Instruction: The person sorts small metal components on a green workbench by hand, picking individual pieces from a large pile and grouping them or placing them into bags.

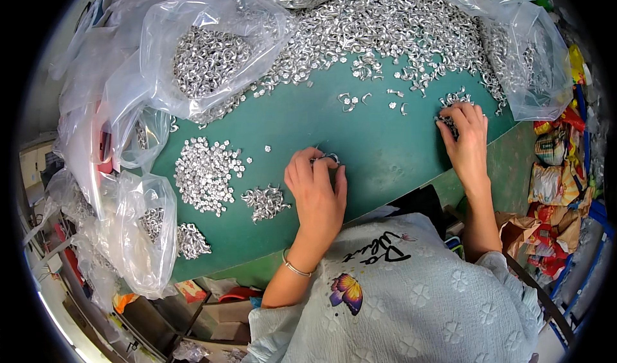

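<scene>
Left hand point(316, 186) is pinching 1 small silver metal piece point(329, 158) between closed fingertips, right about the middle of the frame on the green table mat point(360, 138). Right hand point(464, 138) is sitting over at the right, fingers curled down onto a little cluster of metal hooks point(450, 122), gripping a few I think. Big heap of silver hooks point(385, 22) is spreading across the top. Lower left there's a flat pile of round bits point(204, 173) and a small clump of hooks point(265, 201) just beside it. Clear plastic bags point(205, 48) of parts are crowding the upper left.
</scene>
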{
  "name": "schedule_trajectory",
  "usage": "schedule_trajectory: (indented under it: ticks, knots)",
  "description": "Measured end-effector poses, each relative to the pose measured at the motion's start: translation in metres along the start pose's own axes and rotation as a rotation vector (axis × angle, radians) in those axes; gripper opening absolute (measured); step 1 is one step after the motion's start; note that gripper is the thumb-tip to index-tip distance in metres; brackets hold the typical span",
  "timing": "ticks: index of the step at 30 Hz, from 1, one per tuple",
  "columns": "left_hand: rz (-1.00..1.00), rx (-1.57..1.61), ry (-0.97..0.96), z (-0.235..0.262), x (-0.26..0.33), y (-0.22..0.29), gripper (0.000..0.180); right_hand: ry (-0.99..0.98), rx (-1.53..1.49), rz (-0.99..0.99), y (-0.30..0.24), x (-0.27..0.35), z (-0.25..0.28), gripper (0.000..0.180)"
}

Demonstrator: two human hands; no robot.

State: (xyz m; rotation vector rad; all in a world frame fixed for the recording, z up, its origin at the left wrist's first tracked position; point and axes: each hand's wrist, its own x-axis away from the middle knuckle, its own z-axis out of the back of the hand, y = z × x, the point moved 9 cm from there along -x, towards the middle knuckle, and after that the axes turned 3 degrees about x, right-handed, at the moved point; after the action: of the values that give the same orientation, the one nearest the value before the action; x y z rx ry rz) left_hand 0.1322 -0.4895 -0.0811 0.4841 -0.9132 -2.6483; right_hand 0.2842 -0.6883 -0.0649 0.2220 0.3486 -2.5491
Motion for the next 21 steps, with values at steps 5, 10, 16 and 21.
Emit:
schedule_trajectory:
  ticks: [5, 10, 16, 21]
  knots:
    - [-0.046, -0.051, 0.006, -0.006, -0.015, 0.006, 0.049, 0.098, -0.264, 0.16, -0.044, -0.017, -0.005, 0.027]
    - [-0.108, -0.005, -0.046, -0.035, -0.066, 0.003, 0.048, 0.057, -0.256, 0.329, -0.095, -0.043, -0.031, 0.023]
    - [-0.05, -0.054, -0.114, -0.031, -0.073, -0.011, 0.027, -0.066, -0.267, 0.37, -0.093, -0.02, -0.038, 0.015]
    - [0.021, 0.02, -0.097, -0.004, -0.047, -0.026, 0.021, 0.096, -0.327, 0.335, -0.092, -0.034, -0.024, 0.017]
